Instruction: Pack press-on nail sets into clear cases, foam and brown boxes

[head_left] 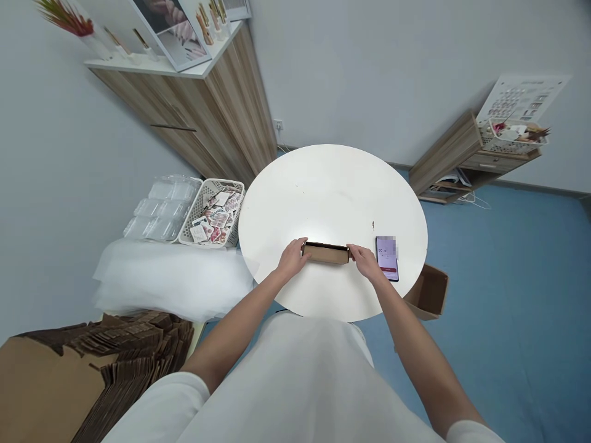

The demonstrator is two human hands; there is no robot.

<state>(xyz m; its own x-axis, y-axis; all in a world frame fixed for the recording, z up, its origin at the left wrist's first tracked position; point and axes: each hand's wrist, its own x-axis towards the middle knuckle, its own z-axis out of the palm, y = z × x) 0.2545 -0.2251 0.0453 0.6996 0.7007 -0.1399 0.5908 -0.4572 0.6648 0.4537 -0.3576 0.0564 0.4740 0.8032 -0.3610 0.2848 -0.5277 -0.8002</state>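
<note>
Hands [292, 258], part-closed, pinch a brown box [327, 254] at both ends, its dark far edge unclear.

- One left hand [292, 259] and one right hand [365, 261] are gripping one brown box [327, 254].
- One phone [386, 261] is lying on one round worktop [330, 191].
- Two white baskets [189, 226] are showing, one holding cards [218, 216] too jumbled for counting.
- Two wood-grain cabinets [240, 101] and one open carton [425, 296] are standing nearby.
- Two framed pictures [174, 31] and one poster [524, 98] are showing.
</note>
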